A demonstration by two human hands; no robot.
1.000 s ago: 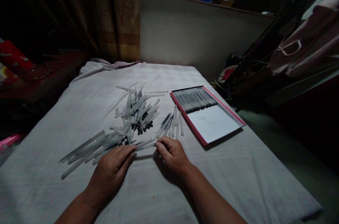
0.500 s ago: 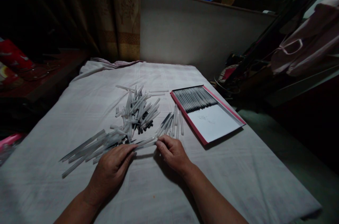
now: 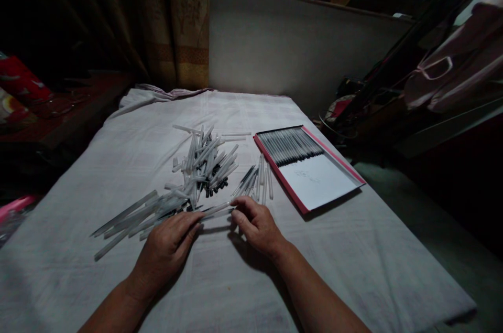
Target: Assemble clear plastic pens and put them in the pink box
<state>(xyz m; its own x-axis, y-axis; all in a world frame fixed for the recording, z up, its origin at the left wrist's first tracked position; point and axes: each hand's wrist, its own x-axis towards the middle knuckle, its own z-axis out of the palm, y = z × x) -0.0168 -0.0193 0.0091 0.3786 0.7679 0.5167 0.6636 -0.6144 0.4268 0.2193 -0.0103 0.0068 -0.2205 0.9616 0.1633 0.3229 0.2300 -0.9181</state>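
Note:
Between my hands, over the near part of the bed-like covered surface, lies a clear pen barrel (image 3: pixel 217 209) with a thin dark-tipped refill just below it. My left hand (image 3: pixel 167 246) pinches their left ends between thumb and fingers. At the right ends, my right hand (image 3: pixel 255 224) is curled, forefinger on the barrel and thumb by the refill's tip. A loose pile of clear barrels and black caps (image 3: pixel 206 162) spreads just beyond my left hand. Several refills (image 3: pixel 247 181) and clear tubes (image 3: pixel 264 178) lie past my right fingers.
A red-edged shallow box (image 3: pixel 286 191) on the right holds a row of pens (image 3: pixel 291 144) above a white sheet. Long clear sleeves (image 3: pixel 129 220) lie left of my left hand. A white cloth (image 3: pixel 334 280) covers the surface; a curtain (image 3: pixel 188 23) hangs behind.
My right thumb and forefinger have parted slightly at the barrel's end. My left hand keeps its pinch; the view has shifted a little.

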